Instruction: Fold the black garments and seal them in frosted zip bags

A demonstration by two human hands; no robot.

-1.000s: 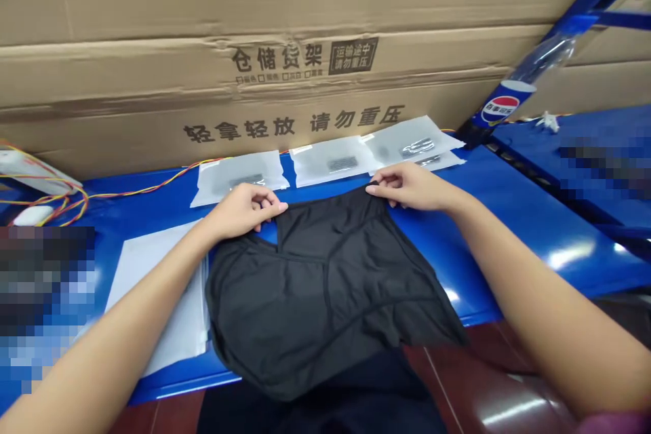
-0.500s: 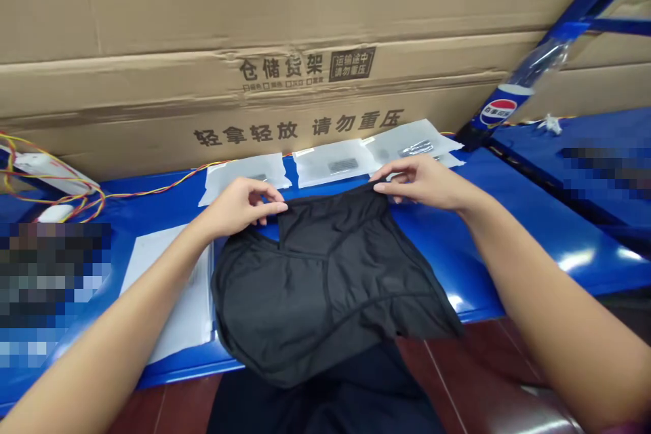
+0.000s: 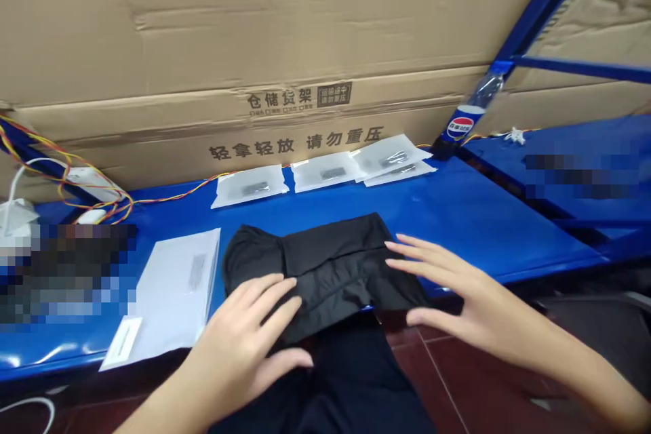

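Observation:
A black fabric garment [image 3: 330,244] with stitched seams lies on the blue shelf top, its near edge by my lap. Its upper part is folded over, and a rounded portion sticks out at the left. My left hand [image 3: 259,332] is open, its fingers spread at the garment's lower left, the fingertips resting on the cloth. At the right end, my right hand [image 3: 452,281] is open too, fingers apart, with the fingertips at the garment's right side; whether they press on it I cannot tell. Neither hand grips anything.
Frosted plastic bags [image 3: 251,184] holding dark items line the back against a large cardboard box [image 3: 305,34]. A stack of white bags [image 3: 173,285] lies left. Cables [image 3: 167,198] run behind. A cola bottle [image 3: 462,122] stands by a blue post [image 3: 534,20].
Both hands have let go of the garment's far edge and come nearer my body, fingers now spread. The garment has gone from laid out to folded over. My view has shifted too.

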